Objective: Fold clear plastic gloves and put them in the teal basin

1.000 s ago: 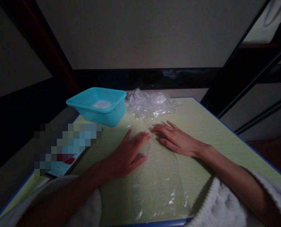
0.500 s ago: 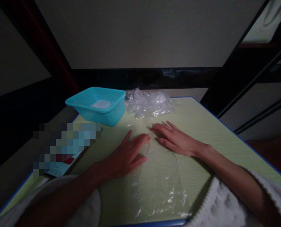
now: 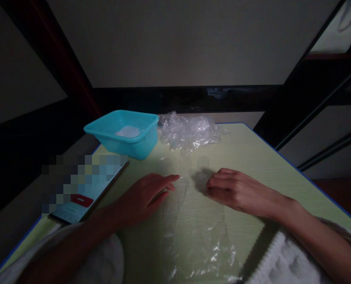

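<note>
A clear plastic bag lies flat on the table in front of me, creased and shiny towards its near end. My left hand is open at the bag's left edge, index finger stretched out, thumb apart and the other fingers partly bent. Over the right edge is my right hand, its fingers curled inward and closed. Its fingertips are hidden, so what they hold, if anything, does not show.
A turquoise plastic basin with something whitish inside stands at the back left. Beside it is a heap of crumpled clear plastic bags. A phone, partly pixelated, lies at the left. The pale table has a blue edge and a wall behind.
My right hand has drawn back to the right, its outstretched fingers now curled in. My left hand has shifted slightly left, with some fingers bending.
</note>
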A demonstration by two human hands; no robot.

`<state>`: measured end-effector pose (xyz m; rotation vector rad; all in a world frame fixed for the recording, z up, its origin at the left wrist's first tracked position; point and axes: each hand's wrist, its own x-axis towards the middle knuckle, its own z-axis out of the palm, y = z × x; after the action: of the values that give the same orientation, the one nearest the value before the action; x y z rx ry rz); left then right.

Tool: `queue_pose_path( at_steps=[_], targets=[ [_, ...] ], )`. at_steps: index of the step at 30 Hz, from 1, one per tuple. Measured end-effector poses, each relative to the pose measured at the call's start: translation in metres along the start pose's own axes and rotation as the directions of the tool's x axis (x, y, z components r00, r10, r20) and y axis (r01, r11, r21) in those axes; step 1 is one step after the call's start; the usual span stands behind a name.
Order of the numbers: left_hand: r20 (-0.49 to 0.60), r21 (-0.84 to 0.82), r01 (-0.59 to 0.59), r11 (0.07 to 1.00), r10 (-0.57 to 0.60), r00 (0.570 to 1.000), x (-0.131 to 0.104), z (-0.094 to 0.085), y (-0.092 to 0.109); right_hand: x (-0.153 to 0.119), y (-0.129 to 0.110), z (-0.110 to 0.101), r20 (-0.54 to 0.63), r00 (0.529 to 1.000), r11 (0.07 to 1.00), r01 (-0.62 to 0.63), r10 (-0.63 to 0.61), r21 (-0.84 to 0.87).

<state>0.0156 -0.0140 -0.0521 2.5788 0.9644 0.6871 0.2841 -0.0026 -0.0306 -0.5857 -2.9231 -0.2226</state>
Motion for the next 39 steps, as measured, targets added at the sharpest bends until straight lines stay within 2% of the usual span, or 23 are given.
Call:
queue_pose_path(
  at_steps=[4, 6, 9, 14, 24, 28, 33, 39],
  targets=[
    [0.036, -0.03, 0.005, 1.0, -0.004, 0.999, -0.001, -0.004, 0.0, -0.003, -0.013, -0.002, -0.063, 0.996, 0.996, 0.073, -0.069, 0.057],
    [0.046, -0.046, 0.011, 0.999, -0.009, 0.999, -0.001, -0.002, 0.001, -0.003, -0.022, -0.003, -0.049, 0.993, 0.982, 0.114, -0.108, 0.15],
    [0.027, -0.062, 0.01, 0.998, -0.008, 1.0, -0.001, 0.002, 0.001, -0.001, -0.034, -0.005, 0.051, 0.984, 0.945, 0.149, -0.171, 0.29],
    [0.039, -0.057, 0.016, 0.998, -0.013, 0.999, -0.001, 0.004, 0.0, 0.002, -0.042, -0.008, 0.159, 0.969, 0.931, 0.123, -0.187, 0.344],
    [0.039, -0.076, 0.03, 0.997, -0.027, 0.999, 0.001, 0.004, 0.0, 0.003, -0.045, -0.006, 0.149, 0.975, 0.919, 0.098, -0.166, 0.383],
    [0.043, -0.1, 0.039, 0.994, -0.035, 0.998, 0.001, 0.004, -0.001, 0.003, -0.043, -0.004, 0.191, 0.97, 0.903, 0.055, -0.149, 0.426],
    [0.087, -0.12, 0.076, 0.99, -0.066, 0.994, 0.002, 0.003, 0.0, 0.001, -0.037, -0.003, 0.201, 0.973, 0.815, -0.022, -0.117, 0.579],
    [0.109, -0.138, 0.084, 0.987, -0.069, 0.992, 0.002, 0.0, 0.002, 0.001, -0.029, -0.004, 0.089, 0.996, 0.626, -0.064, -0.008, 0.777]
  ],
)
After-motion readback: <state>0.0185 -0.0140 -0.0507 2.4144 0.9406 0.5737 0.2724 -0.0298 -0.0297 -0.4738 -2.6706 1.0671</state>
